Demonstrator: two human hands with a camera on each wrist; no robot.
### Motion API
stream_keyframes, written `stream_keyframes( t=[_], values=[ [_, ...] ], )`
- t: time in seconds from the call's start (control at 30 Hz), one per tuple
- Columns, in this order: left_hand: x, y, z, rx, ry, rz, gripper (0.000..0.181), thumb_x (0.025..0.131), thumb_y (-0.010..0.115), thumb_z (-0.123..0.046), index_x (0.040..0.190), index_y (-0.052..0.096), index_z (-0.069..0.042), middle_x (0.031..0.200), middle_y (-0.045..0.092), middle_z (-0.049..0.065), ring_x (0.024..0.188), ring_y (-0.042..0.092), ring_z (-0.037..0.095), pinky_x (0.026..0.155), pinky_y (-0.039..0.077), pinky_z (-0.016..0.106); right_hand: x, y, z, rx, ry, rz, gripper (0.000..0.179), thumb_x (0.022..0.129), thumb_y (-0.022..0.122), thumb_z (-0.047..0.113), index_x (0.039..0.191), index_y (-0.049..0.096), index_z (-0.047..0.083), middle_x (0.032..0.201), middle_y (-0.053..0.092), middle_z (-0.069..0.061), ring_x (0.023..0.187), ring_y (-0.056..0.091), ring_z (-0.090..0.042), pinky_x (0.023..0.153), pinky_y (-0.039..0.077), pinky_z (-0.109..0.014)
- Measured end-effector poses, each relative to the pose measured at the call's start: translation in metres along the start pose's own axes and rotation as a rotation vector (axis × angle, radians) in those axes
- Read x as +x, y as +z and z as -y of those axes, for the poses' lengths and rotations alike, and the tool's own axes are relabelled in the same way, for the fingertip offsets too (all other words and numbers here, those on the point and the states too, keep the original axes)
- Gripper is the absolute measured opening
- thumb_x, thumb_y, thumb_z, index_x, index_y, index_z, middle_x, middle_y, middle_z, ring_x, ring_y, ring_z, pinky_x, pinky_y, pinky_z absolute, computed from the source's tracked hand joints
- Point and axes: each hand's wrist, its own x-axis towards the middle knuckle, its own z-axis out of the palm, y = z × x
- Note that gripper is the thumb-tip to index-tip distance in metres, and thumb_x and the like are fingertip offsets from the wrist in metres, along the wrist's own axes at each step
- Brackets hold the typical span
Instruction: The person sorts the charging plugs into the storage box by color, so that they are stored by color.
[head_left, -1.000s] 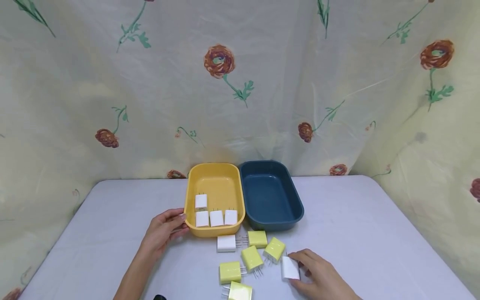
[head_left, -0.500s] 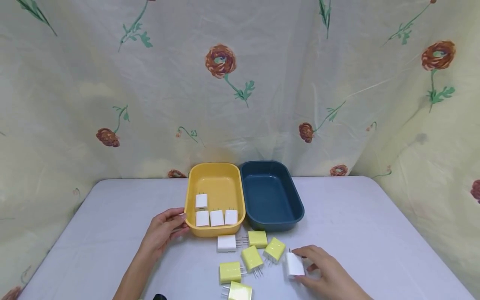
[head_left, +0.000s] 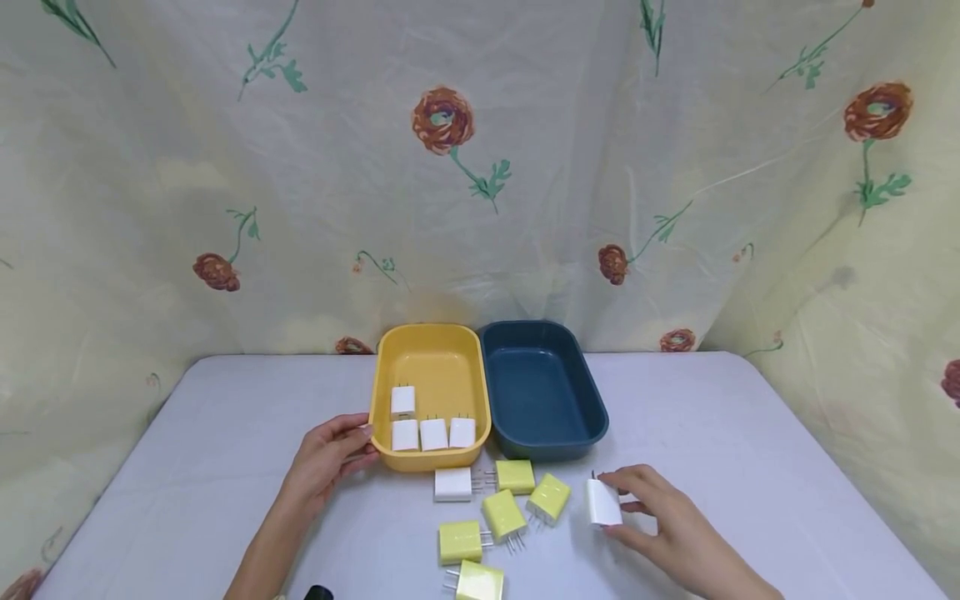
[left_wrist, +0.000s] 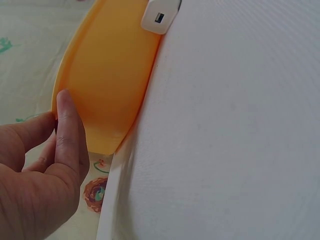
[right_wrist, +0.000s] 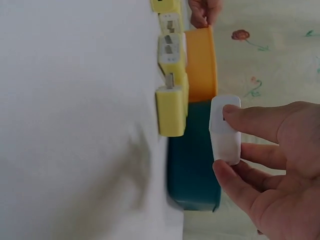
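In the head view my right hand [head_left: 671,529] pinches a white USB wall charger [head_left: 603,503] between thumb and fingers, prongs pointing away from me. The right wrist view shows this charger [right_wrist: 225,131] raised off the tabletop, thumb over its port end. My left hand [head_left: 330,458] grips the left rim of the yellow tray [head_left: 442,342]; in the left wrist view the thumb and fingers [left_wrist: 66,125] close on the edge. Several white chargers [head_left: 432,435] lie in that tray's near half. A dark blue tray [head_left: 536,383] with nothing in it stands alongside.
Several yellow chargers [head_left: 504,514] lie scattered in front of the trays, prongs facing different ways. Among them, against the yellow tray's near side, is one white charger [head_left: 453,485]. A floral curtain [head_left: 525,250] hangs behind the white table [head_left: 675,417].
My right hand has lifted the white charger from beside the yellow ones and carried it rightward and slightly away from me. The left hand stays on the yellow tray.
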Motion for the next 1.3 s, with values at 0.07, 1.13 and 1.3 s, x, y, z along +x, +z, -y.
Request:
stream_keyframes(
  t=[0.07, 1.13, 1.3],
  values=[
    [0.0, 0.0, 0.001, 0.001, 0.0, -0.001, 0.035, 0.097, 0.064, -0.008, 0.129, 0.057, 0.002, 0.105, 0.062, 0.014, 0.083, 0.066, 0.017, 0.079, 0.06, 0.031, 0.0, -0.003, 0.001, -0.014, -0.042, -0.022, 0.048, 0.084, 0.08, 0.016, 0.128, 0.061, 0.01, 0.122, 0.057, -0.003, 0.103, 0.058, -0.016, 0.082, 0.059, -0.031],
    [0.0, -0.001, 0.001, -0.009, 0.005, 0.018, 0.036, 0.098, 0.063, -0.008, 0.131, 0.056, 0.003, 0.105, 0.063, 0.014, 0.083, 0.066, 0.017, 0.079, 0.06, 0.03, 0.051, 0.003, 0.059, -0.003, -0.13, -0.012, 0.048, 0.087, 0.076, 0.006, 0.132, 0.06, 0.008, 0.128, 0.057, -0.005, 0.109, 0.061, -0.023, 0.09, 0.057, -0.032],
    [-0.001, -0.003, 0.001, -0.029, 0.026, 0.036, 0.038, 0.097, 0.062, -0.005, 0.132, 0.053, 0.007, 0.103, 0.063, 0.015, 0.082, 0.066, 0.016, 0.077, 0.061, 0.029, 0.062, 0.011, 0.065, 0.012, -0.152, -0.015, 0.05, 0.086, 0.075, 0.003, 0.133, 0.06, 0.007, 0.129, 0.057, -0.005, 0.114, 0.059, -0.024, 0.091, 0.056, -0.032]
  ],
)
